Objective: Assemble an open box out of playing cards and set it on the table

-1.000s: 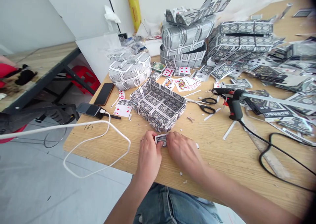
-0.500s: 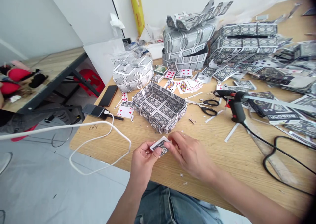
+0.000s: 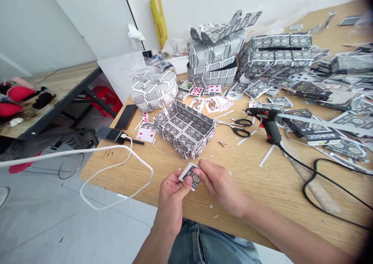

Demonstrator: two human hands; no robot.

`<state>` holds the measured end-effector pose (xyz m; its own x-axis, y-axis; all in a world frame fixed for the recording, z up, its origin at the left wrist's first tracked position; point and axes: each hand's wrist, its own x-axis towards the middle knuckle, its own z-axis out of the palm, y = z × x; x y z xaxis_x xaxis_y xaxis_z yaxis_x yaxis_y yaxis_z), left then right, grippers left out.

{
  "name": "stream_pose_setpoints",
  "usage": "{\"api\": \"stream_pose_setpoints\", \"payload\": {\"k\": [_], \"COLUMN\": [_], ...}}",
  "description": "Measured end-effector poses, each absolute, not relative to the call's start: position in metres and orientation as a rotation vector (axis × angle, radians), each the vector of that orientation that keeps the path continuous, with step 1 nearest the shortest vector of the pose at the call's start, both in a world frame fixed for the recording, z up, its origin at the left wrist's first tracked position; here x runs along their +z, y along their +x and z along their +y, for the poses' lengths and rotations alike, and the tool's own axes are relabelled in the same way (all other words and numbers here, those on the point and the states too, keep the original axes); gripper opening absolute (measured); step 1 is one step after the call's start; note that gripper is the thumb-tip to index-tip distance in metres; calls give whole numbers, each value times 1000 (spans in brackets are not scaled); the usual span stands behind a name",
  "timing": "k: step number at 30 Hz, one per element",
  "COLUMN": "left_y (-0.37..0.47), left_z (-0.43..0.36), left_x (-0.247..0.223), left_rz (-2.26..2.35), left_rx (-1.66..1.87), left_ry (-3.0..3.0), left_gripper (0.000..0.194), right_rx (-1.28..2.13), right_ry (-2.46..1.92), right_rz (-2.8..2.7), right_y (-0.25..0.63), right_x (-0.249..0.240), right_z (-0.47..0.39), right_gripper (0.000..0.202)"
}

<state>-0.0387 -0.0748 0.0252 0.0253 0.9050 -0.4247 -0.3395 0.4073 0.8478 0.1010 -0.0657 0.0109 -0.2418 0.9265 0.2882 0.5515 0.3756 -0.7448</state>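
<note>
A playing card (image 3: 190, 174) with a dark patterned back and white border is pinched between my two hands, low over the table's front edge. My left hand (image 3: 171, 188) grips its left and lower part, thumb on top. My right hand (image 3: 220, 180) has thumb and fingers closed on its upper right edge. Just beyond them stands an open box (image 3: 186, 130) made of patterned playing cards. Scissors (image 3: 239, 128) lie to the right of this box, and a black glue gun (image 3: 271, 126) with a long glue stick rests farther right.
At the back stand a lidded card box (image 3: 154, 91), stacked card boxes (image 3: 215, 56) and another card box (image 3: 281, 48). Loose cards and packs cover the right side. Two phones (image 3: 126, 116) lie at the left; a white cable (image 3: 136, 155) loops over the edge. A ruler (image 3: 317, 190) lies at right.
My hands keep hold of the card, which has turned slightly and shows more of its lower part. The whole view has shifted a little, so the table things appear farther left and lower.
</note>
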Motion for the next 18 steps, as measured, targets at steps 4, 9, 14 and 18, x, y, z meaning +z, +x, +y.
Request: {"api": "stream_pose_setpoints", "payload": {"k": [4, 9, 14, 18], "left_y": [-43, -53, -49, -45], "left_z": [-72, -67, -68, -65], "left_x": [24, 27, 27, 21], "left_rz": [1178, 1309, 1341, 1276], "left_rx": [999, 896, 975, 1115], "left_ry": [710, 1262, 1239, 1025], "left_gripper": [26, 25, 25, 27], "right_rx": [621, 675, 873, 1031], "right_ry": [-1255, -1222, -1181, -1182], "right_rz": [-1932, -1981, -1875, -1793], "right_y": [103, 107, 110, 108], "right_x": [10, 13, 15, 15], "right_z": [-64, -60, -61, -64], "right_gripper": [33, 32, 34, 38]}}
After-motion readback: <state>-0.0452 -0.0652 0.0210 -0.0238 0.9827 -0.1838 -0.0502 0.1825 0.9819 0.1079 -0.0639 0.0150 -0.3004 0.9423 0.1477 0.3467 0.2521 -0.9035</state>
